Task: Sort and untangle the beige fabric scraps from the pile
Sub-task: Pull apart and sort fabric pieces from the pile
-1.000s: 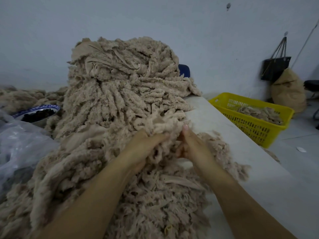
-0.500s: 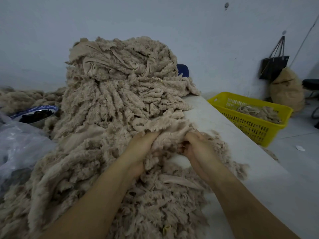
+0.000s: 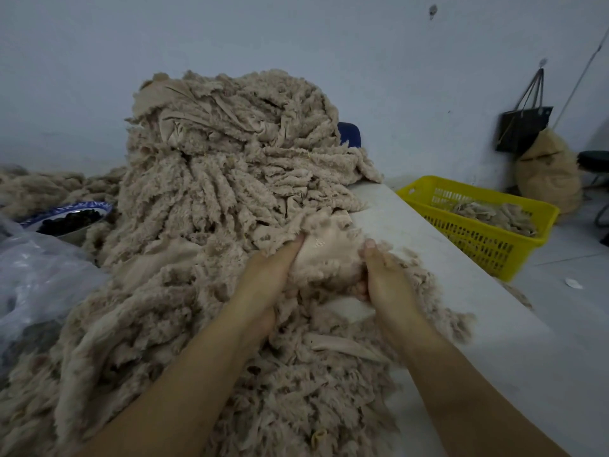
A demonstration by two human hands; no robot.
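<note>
A tall pile of fluffy beige fabric scraps (image 3: 217,179) covers the left and middle of the white table (image 3: 468,291). Both of my hands grip one beige scrap (image 3: 326,249) at the pile's right front, its smooth backing turned up toward me. My left hand (image 3: 267,278) clasps the scrap's left side, my right hand (image 3: 385,275) its right side, thumb up. More loose scraps lie under my forearms.
A yellow plastic basket (image 3: 487,239) holding a few beige scraps sits to the right, below the table edge. A blue-rimmed bowl of dark items (image 3: 69,219) and a clear plastic bag (image 3: 39,278) are at the left. A black bag and a tan sack lean on the far wall.
My hands have spread slightly apart and pulled the scrap up out of the pile, so its smooth backing now shows between them.
</note>
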